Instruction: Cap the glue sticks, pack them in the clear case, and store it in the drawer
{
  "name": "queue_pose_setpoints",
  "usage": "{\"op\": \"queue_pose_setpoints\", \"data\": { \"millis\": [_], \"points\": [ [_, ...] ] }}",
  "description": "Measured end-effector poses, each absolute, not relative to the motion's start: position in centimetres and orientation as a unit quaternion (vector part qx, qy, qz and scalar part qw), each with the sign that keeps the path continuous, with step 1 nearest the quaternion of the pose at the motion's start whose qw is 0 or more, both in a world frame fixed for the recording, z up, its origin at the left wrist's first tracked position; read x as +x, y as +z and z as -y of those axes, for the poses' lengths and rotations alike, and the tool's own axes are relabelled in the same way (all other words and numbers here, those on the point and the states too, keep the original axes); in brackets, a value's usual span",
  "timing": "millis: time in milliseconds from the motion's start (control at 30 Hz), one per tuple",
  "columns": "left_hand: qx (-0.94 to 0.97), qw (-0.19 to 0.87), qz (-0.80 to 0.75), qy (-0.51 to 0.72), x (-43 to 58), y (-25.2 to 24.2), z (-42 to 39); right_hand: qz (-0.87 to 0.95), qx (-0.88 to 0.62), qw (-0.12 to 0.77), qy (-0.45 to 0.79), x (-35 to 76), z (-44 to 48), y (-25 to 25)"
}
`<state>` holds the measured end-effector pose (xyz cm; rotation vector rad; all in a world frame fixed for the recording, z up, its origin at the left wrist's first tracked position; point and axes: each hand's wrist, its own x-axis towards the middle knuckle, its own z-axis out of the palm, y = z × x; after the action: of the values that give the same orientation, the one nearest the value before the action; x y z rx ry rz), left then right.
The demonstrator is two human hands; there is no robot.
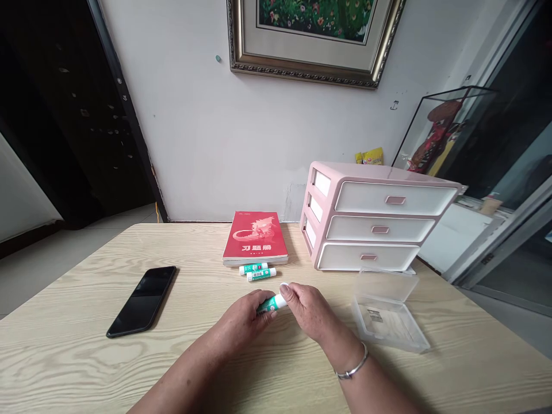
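A green and white glue stick (269, 304) is held by my left hand (245, 316), its fingers closed around the green body. At its white end, my right hand (307, 309) pinches with thumb and fingers, and a round white cap (283, 286) shows by the thumb. Whether the cap is off the stick I cannot tell. Just beyond my hands, two more glue sticks lie on the table, a rear glue stick (253, 268) and a front glue stick (261, 275). They are in front of a red book (255, 237).
A black phone (142, 301) lies on the wooden table (64, 345) at left. To the right, a clear plastic box (390, 325) stands with its lid raised, before a pink and white drawer unit (379, 229). A wall bounds the table's back edge.
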<state>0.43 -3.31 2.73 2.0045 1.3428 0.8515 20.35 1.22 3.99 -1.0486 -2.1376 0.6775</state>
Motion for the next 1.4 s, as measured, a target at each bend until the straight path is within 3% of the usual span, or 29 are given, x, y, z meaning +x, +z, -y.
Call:
{"op": "queue_pose_setpoints", "data": {
  "millis": [267,567,1100,1200,1400],
  "points": [
    [0.732,0.323,-0.495,0.339,0.1,3.1,3.0,0.776,-0.331,0.371,0.388,20.1,-1.3,3.6],
    [0.747,0.271,-0.511,0.327,0.6,3.0,3.2,0.686,-0.411,0.345,0.491,19.5,-1.7,2.8],
    [0.77,0.093,-0.565,0.282,1.4,3.6,3.9,0.601,-0.46,0.327,0.565,18.6,-1.5,3.3],
    [0.76,0.126,-0.568,0.288,1.4,3.4,3.9,0.616,-0.473,0.323,0.54,18.6,-1.5,3.1],
    [0.687,0.326,-0.548,0.35,1.3,3.8,3.9,0.657,-0.418,0.366,0.51,19.0,-1.3,2.8]
  ]
}}
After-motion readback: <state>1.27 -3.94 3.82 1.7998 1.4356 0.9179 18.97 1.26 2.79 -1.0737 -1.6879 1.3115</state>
